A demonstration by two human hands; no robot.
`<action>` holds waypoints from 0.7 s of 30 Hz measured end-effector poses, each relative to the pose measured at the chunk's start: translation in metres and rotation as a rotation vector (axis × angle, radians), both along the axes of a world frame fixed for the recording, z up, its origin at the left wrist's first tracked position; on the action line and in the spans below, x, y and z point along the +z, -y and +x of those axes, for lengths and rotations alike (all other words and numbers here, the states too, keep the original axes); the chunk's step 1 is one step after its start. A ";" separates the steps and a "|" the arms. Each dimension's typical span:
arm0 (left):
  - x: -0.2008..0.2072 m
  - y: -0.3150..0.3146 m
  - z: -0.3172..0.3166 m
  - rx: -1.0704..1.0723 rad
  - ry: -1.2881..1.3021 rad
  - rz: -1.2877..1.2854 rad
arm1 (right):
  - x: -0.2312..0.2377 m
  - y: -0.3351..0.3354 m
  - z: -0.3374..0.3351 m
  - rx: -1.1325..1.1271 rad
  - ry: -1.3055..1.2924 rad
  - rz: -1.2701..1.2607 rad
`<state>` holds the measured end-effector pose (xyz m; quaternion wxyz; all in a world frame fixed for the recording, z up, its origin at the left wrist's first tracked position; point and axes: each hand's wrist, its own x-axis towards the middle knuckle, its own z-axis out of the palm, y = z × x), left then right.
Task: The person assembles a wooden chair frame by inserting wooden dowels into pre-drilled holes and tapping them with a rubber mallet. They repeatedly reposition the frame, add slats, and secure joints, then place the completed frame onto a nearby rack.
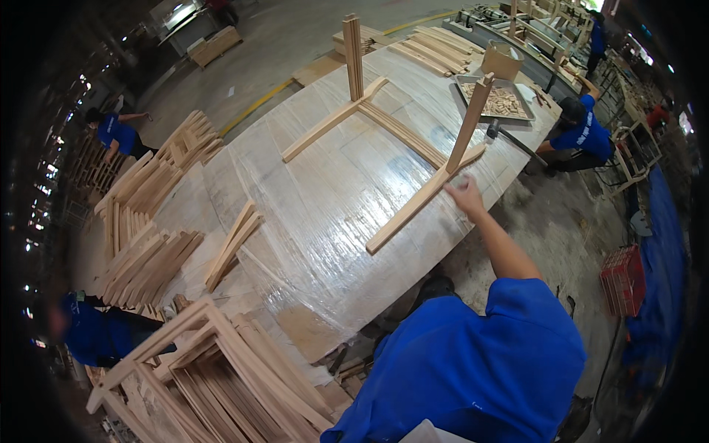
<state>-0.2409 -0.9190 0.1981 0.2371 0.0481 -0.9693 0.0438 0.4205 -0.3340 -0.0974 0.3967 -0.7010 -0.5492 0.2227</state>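
Observation:
On the plastic-covered table lies a wooden frame, with two side rails joined by a crosspiece and two upright posts. One post rises from the near rail, the other from the far rail. My right hand is at the outer side of the near rail, close to the post's foot. Its fingers look apart and seem to touch the wood, though they are slightly blurred. Just beyond, a hammer lies with its handle over the table edge. My left hand is out of view.
A tray of small wooden pieces sits at the table's far right, near a round container and stacked strips. Two loose pieces lie at left. Assembled frames stand front left. Co-workers are around; a red crate is right.

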 end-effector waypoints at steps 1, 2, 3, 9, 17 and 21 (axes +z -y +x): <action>0.012 -0.011 0.018 -0.026 -0.025 0.042 | 0.007 -0.026 0.007 -0.053 0.076 0.284; 0.027 -0.022 0.037 -0.051 -0.058 0.079 | 0.012 -0.049 0.013 -0.047 0.114 0.348; 0.041 -0.034 0.058 -0.077 -0.089 0.116 | 0.020 -0.072 0.019 -0.042 0.150 0.417; 0.107 -0.086 0.183 -0.189 -0.195 0.303 | 0.028 -0.136 0.039 0.259 -0.056 0.412; 0.135 -0.150 0.281 -0.363 -0.178 0.455 | 0.188 -0.176 0.056 0.249 -0.187 0.388; 0.124 -0.183 0.293 -0.404 -0.134 0.509 | 0.243 -0.187 0.117 0.310 -0.231 0.489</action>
